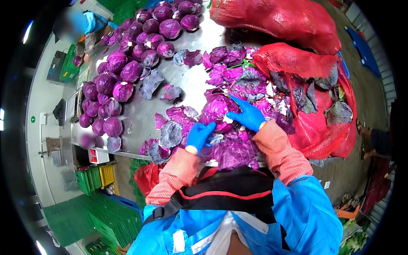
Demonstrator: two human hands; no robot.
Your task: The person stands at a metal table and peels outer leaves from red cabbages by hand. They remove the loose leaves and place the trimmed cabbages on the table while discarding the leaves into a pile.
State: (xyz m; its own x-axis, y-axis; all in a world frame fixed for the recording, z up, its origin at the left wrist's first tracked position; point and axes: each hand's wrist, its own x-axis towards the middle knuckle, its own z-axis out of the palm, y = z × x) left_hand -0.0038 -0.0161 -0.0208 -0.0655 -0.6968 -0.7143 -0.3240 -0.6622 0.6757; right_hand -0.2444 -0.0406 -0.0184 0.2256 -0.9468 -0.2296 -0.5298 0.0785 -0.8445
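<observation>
A red cabbage head (218,110) with loosened outer leaves lies before me, between my two blue-gloved hands. My left hand (199,135) grips its lower left edge with bent fingers. On the right side, my right hand (247,114) holds it, thumb near the pale stem piece and forefinger along the upper edge. A thin dark strip shows by that fingertip; I cannot tell what it is. Loose purple leaves (237,151) are heaped just below the cabbage, against the table's near edge. More torn leaves (250,79) and white stem pieces lie beyond my right hand.
Many whole red cabbages (130,71) are piled on the metal table (191,83) at left. A full red mesh sack (277,22) lies at far right, with an opened one (322,127) nearer. Another person (94,24) stands at upper left. Green crates (92,213) stand at lower left.
</observation>
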